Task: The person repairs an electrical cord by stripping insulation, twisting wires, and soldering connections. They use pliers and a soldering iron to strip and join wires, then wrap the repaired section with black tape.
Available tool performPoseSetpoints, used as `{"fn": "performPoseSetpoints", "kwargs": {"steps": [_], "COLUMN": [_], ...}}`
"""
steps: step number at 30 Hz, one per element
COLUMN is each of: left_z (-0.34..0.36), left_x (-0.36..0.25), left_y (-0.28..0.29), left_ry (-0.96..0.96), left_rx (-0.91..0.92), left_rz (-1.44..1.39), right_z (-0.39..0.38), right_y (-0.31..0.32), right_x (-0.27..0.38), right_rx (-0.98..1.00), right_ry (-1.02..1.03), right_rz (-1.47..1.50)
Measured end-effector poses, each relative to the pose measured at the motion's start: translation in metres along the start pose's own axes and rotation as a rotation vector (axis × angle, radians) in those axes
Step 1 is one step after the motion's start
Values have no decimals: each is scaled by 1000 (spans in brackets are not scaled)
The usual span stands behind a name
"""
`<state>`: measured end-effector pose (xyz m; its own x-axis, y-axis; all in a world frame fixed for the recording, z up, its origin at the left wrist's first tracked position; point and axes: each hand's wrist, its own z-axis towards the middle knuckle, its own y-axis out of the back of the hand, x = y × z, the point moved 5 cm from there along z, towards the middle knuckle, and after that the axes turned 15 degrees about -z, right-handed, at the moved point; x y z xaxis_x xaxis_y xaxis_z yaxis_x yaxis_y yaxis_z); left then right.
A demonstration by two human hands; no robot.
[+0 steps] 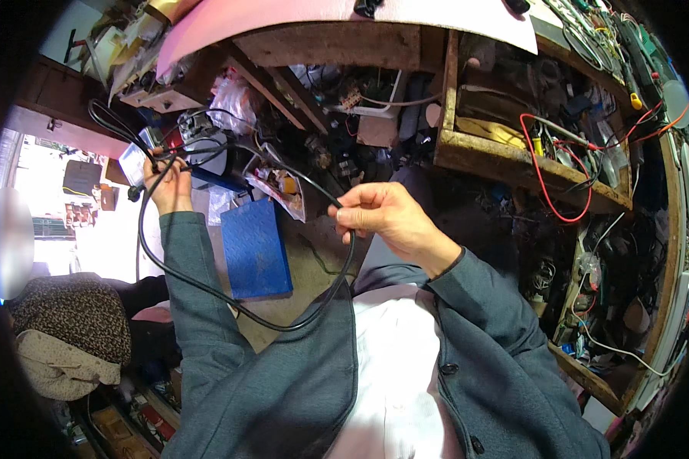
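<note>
A black cable [231,303] hangs in a wide loop between my two hands, in front of my jacket. My left hand [172,187], stretched out to the left, is closed round several gathered coils of it. A short black end [135,193] that looks like a plug dangles beside that hand. Nearer my chest, my right hand [394,222] pinches the cable between thumb and fingers. Below and between the hands lies a flat blue case [256,250].
Ahead stands a workbench with a pinkish top [298,17]. An open wooden drawer [528,164] juts out at right, with red test leads [542,180] hanging over it. Clutter and a plastic bag [233,98] lie under the bench. A patterned cloth item [73,317] is at left.
</note>
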<state>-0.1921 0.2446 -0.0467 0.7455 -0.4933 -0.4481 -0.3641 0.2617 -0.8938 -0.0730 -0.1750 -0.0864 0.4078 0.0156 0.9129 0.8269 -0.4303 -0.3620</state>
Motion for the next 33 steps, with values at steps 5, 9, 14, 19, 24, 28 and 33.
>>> {"fn": "performPoseSetpoints", "kwargs": {"steps": [5, 9, 14, 19, 24, 28, 33], "left_z": [6, 19, 17, 14, 17, 8, 14], "left_x": [4, -6, -1, 10, 13, 25, 21], "left_y": [-10, 2, 7, 6, 9, 3, 6], "left_ry": [30, -29, -41, -30, -5, -16, 89], "left_rx": [2, -54, -114, -234, -206, -213, -176], "left_rz": [74, 116, 216, 218, 268, 284, 174], "right_z": [-3, -8, -7, -11, -12, -13, -2], "right_y": [-4, -15, -13, -23, -28, -27, -13], "right_x": [-1, 11, 6, 6, 6, 2, -3], "right_rx": [14, 87, 146, 324, 381, 348, 231], "right_ry": [15, 54, 101, 50, 41, 40, 83], "right_rz": [-61, 33, 115, 395, 491, 453, 172]}}
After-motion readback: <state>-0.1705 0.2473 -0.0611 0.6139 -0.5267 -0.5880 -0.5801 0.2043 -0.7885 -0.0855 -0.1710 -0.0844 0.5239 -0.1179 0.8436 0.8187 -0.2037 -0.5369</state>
